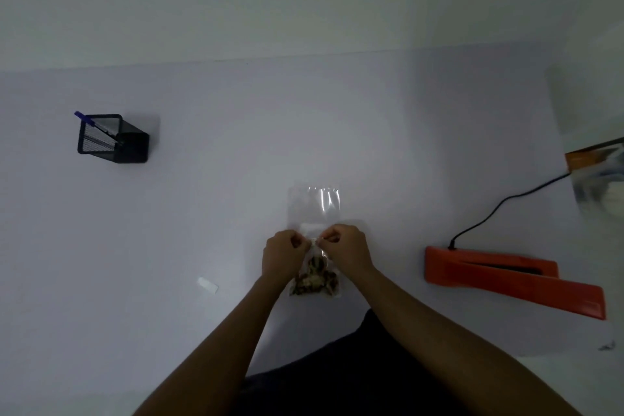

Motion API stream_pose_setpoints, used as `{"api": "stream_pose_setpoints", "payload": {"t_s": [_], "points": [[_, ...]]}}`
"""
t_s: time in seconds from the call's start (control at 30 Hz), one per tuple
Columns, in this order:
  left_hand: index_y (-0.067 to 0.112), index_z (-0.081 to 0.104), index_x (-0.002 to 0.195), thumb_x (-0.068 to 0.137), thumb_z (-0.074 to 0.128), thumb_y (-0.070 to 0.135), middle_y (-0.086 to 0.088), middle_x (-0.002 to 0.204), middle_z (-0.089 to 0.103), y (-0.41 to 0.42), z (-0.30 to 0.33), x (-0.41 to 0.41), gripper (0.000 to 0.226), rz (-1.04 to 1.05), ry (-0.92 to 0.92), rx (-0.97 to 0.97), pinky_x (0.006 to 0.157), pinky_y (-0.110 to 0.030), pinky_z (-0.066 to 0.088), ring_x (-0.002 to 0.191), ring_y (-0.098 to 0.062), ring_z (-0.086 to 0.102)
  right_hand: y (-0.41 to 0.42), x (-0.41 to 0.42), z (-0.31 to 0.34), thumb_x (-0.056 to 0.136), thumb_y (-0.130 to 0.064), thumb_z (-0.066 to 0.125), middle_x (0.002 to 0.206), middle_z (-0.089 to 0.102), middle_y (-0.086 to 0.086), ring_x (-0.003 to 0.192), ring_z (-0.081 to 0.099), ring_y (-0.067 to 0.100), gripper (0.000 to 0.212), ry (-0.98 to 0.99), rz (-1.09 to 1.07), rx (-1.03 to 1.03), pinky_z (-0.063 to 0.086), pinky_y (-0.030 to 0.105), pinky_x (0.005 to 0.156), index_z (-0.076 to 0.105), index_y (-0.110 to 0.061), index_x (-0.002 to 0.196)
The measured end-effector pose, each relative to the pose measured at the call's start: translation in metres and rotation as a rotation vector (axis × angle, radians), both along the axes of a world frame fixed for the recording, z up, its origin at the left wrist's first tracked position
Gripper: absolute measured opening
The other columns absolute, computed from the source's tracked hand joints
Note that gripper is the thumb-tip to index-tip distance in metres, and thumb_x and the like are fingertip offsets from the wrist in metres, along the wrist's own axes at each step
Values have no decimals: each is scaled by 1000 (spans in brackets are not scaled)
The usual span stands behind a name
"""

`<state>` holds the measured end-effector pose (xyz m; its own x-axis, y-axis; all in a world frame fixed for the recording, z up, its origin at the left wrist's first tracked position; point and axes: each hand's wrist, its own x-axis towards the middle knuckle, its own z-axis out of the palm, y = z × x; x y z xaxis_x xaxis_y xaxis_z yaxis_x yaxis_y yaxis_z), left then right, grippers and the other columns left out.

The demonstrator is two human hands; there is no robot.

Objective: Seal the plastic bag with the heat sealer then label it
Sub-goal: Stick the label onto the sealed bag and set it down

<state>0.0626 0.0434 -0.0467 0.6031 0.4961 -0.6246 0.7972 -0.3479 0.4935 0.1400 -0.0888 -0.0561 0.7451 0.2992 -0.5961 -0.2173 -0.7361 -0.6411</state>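
A clear plastic bag (315, 204) lies flat on the white table, its near end holding brownish pieces (315, 279). A white label (310, 230) sits across the bag's middle. My left hand (285, 252) and my right hand (347, 248) meet just over the bag, fingertips pinched together on a small white piece at the label's near edge. The orange heat sealer (506, 279) lies to the right, its lid slightly raised, well apart from both hands.
A black mesh pen holder (113, 138) with a blue pen (82, 116) stands at the far left. A small white strip (207, 284) lies left of the bag. The sealer's black cord (499, 209) runs back right toward an orange-edged box (597, 154).
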Motion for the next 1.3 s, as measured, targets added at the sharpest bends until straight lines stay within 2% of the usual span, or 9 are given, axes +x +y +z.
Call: {"api": "stream_pose_setpoints", "payload": {"t_s": [0.13, 0.23, 0.53, 0.73, 0.93, 1.17, 1.3], "points": [[23, 67, 75, 88, 67, 33, 9, 67, 65, 1, -1, 1, 16, -20, -8, 0, 54, -18, 39, 62, -5, 60, 2, 0, 0, 77, -24, 79, 71, 70, -6, 71, 69, 11, 11, 7, 8, -29, 57, 27, 68, 74, -15, 78], [21, 69, 79, 88, 66, 32, 10, 70, 66, 1, -1, 2, 14, -34, -16, 5, 55, -17, 40, 63, -4, 60, 3, 0, -1, 76, -25, 79, 70, 70, -8, 72, 68, 11, 11, 8, 8, -51, 57, 28, 70, 74, -15, 78], [24, 66, 77, 88, 65, 33, 10, 71, 65, -1, -1, 3, 15, -44, 8, 42, 58, -21, 45, 66, -7, 62, 8, 1, -4, 77, -25, 79, 75, 66, -7, 76, 67, 13, 14, 28, 5, -106, 56, 29, 71, 69, -15, 80], [18, 65, 74, 87, 64, 28, 6, 68, 64, -4, 4, 6, 17, -38, 31, 68, 52, -19, 40, 63, -11, 60, 10, 0, -2, 73, -28, 79, 79, 64, 0, 71, 62, 17, 24, 30, -31, -153, 41, 23, 53, 60, -14, 79], [23, 62, 75, 81, 74, 42, 10, 72, 63, 3, 5, 4, 23, 21, 53, 101, 59, -26, 48, 66, -8, 61, 5, 3, -9, 67, -42, 87, 75, 62, 0, 68, 62, 19, 42, 27, -37, -178, 51, 33, 58, 53, -18, 72], [23, 60, 70, 79, 77, 42, 9, 68, 62, 12, 4, 4, 28, 55, 99, 71, 57, -27, 44, 65, -10, 60, -2, 5, -7, 71, -32, 89, 71, 59, -2, 62, 55, 14, 40, 22, -50, -144, 41, 25, 53, 52, -16, 70], [24, 56, 69, 81, 77, 40, 7, 70, 62, 12, 2, 6, 29, 43, 104, 47, 58, -27, 45, 67, -14, 61, -11, 7, -4, 73, -29, 88, 74, 63, 2, 62, 54, 12, 39, 16, -61, -137, 36, 21, 52, 51, -16, 69]]}}
